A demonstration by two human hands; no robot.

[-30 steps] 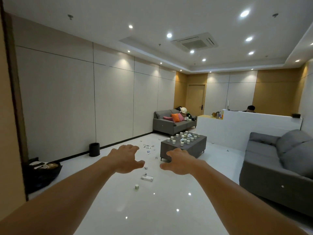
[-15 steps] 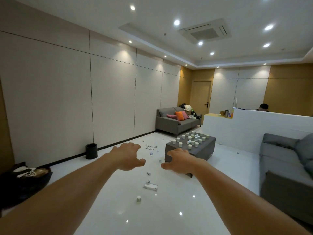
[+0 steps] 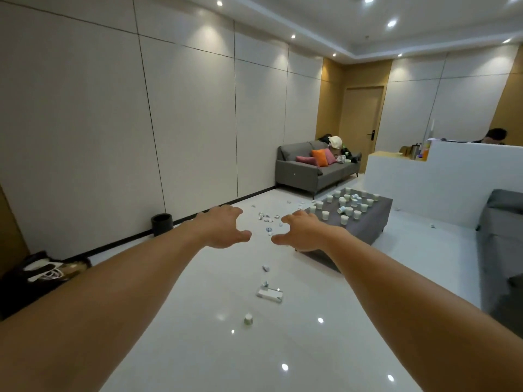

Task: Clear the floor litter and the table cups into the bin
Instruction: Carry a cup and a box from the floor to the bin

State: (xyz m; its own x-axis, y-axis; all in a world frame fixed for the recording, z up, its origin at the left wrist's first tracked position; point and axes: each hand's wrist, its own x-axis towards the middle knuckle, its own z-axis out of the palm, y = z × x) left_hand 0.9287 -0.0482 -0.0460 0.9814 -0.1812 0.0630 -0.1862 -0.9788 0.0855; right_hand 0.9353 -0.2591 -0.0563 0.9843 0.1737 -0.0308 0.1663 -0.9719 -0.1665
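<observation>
Bin (image 3: 162, 223): black, stood at the left wall. Left hand (image 3: 223, 230): stretched forward, fingers relaxed, grasped nothing. Litter (image 3: 267, 219): lay scattered on the white floor (image 3: 198, 349) beyond both hands, one cup (image 3: 248, 319) nearer. Right hand (image 3: 304, 232): likewise relaxed and empty. Cups (image 3: 343, 206): crowded the grey table (image 3: 373, 222), some tipped, at right.

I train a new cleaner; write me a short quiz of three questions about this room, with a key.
1. True or false: the left hand and the right hand each grip litter.
2. Where does the black bin stand? A) by the wall B) in the doorway C) on a shelf
3. Fill in: the white cups sit on the grey ____.
Key: 1 false, both hands are empty; 2 A; 3 coffee table.
</observation>
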